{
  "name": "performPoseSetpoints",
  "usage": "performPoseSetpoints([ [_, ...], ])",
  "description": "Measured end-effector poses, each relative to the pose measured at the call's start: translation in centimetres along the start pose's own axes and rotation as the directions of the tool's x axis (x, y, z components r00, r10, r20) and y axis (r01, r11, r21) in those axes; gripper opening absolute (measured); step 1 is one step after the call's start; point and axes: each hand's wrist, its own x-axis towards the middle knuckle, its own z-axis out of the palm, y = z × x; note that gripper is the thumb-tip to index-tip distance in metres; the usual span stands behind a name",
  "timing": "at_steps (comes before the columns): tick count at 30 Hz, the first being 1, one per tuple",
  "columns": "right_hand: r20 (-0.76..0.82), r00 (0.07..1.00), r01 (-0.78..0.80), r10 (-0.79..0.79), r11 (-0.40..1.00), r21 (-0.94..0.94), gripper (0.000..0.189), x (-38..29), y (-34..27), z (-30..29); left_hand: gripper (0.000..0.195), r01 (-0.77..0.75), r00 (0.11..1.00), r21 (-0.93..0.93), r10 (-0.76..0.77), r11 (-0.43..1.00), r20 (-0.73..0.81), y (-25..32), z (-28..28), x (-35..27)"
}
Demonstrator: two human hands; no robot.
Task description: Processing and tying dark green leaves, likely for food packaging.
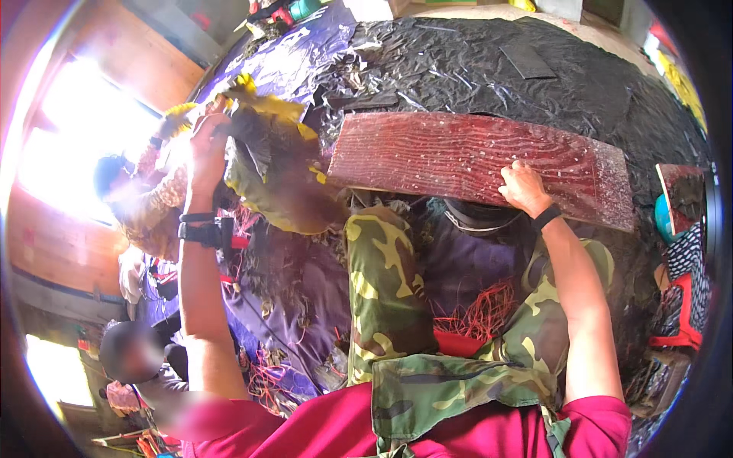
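Note:
My left hand (207, 140) is raised at the left, gripping a bunch of large limp leaves (275, 172), dark brown with yellow edges. The leaves hang to the right of the hand, partly blurred, past the near left corner of a red wood-grain board (435, 151). White specks dot the board, which lies crosswise before my knees. A black round container (481, 217) shows under its near edge. On the board's right half rests my right hand (522, 186), its fingers curled in; I see nothing in them.
Wrinkled black plastic sheeting (458, 68) spreads beyond the board. Red string (481, 312) lies between my camouflage-clad legs. One person (152, 212) is at the left by the bright window, another (134, 355) at lower left. A red plastic stool (681, 320) stands at the right.

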Motion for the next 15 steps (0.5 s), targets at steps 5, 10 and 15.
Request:
performPoseSetpoints([
  [5, 0.019, 0.999, 0.027, -0.030, 0.991, 0.133, 0.025, 0.4, 1.8, 0.8, 0.023, 0.319, 0.908, -0.735, -0.414, 0.598, 0.058, 3.8, 6.7, 4.0],
  [10, 0.200, 0.975, -0.124, -0.094, 0.516, 0.848, 0.044, 2.6, 0.7, -0.1, 0.033, 0.243, 0.918, -0.968, -0.308, -0.060, 0.249, 9.4, 15.0, 6.5],
  [15, 0.306, 0.949, -0.304, -0.073, -0.453, 0.838, 0.049, 2.9, -3.4, -4.4, 0.037, 0.245, 0.870, -0.852, -0.283, -0.463, 0.404, 12.9, 22.5, 2.9],
])
